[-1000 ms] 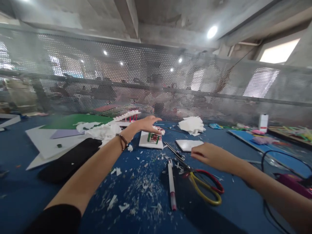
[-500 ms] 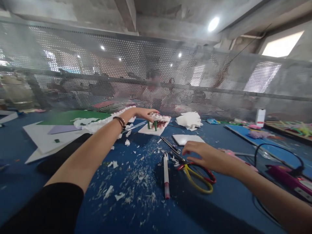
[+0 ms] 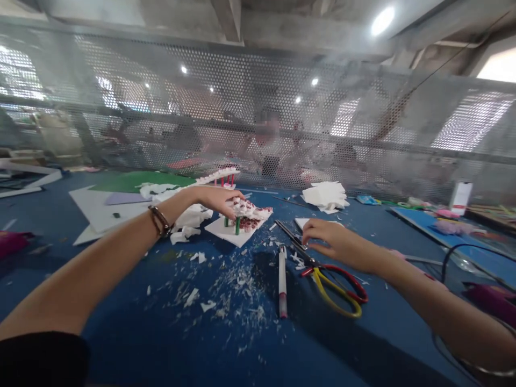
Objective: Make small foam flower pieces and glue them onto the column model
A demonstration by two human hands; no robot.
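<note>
My left hand (image 3: 220,198) reaches out over the blue table and grips the top of a small foam model (image 3: 238,217), a white base with green posts and a white-and-red roof. The model is tilted, lifted at its far side. My right hand (image 3: 332,243) hovers palm down with its fingers loosely spread above the blades of red-and-yellow scissors (image 3: 330,276), holding nothing. A white marker with a pink cap (image 3: 282,279) lies between my two arms.
White foam scraps (image 3: 226,285) litter the blue table (image 3: 121,301). White and green sheets (image 3: 108,201) lie at the left, a foam stack (image 3: 325,194) behind, a black cable (image 3: 463,252) at the right. A perforated metal screen (image 3: 258,118) bounds the far edge, with people behind it.
My left hand has closed on the foam model and drawn it nearer and leftward across the table. My right hand moved forward over the scissors' blades. The view shifted a little.
</note>
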